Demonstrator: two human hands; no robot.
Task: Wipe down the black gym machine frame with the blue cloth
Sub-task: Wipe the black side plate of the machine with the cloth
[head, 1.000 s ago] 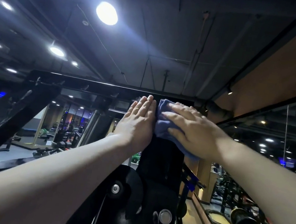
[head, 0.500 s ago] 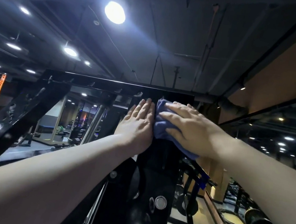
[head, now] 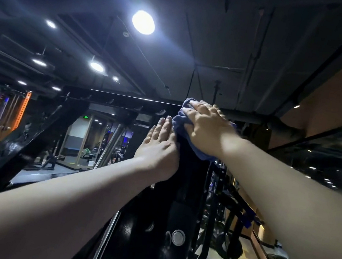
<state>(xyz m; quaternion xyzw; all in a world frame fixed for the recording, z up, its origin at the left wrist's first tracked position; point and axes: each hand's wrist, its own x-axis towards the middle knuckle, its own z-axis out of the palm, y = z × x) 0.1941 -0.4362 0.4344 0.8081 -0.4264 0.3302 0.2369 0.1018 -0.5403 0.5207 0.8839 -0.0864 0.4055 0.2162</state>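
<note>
1. Black gym machine frame (head: pixel 186 198) is standing upright between both forearms.
2. Left grip (head: pixel 158 147), fingers straight and together, is resting flat on the upright's left side.
3. Right grip (head: pixel 207 126), fingers laid flat, is pressing blue cloth (head: pixel 180 122) onto the upright's top, beside the crossbar (head: pixel 125 98).
4. Ceiling light (head: pixel 143 22) is glowing beyond.

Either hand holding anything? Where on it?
Right hand presses on top of the cloth, against the frame, no grip visible; left hand holds nothing, flat on the frame.
</note>
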